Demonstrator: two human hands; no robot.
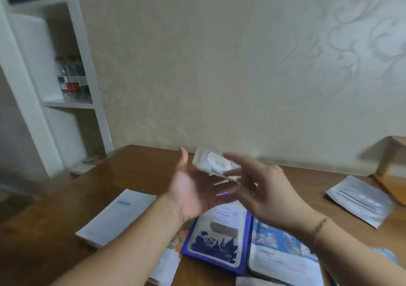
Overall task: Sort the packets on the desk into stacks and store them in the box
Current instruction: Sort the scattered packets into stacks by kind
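Observation:
Both hands are raised above the wooden desk (136, 171), and the frame is blurred by motion. A small stack of white-grey packets (214, 161) hangs tilted in the air between them. My left hand (193, 189) is palm-up with its thumb straight up, and its fingers reach under the stack. My right hand (263, 186) comes in from the right with spread fingers; one lies over the stack's top and the others sit below it. On the desk lie a white packet stack (116, 217), a dark blue packet (219, 239), a light blue pictured packet (283, 257) and a silver packet (360, 200).
The brown box (391, 175) stands at the desk's far right edge, only partly in view. A white shelf unit (72, 105) with bottles (72, 79) stands to the left of the desk. The wall runs close behind the desk.

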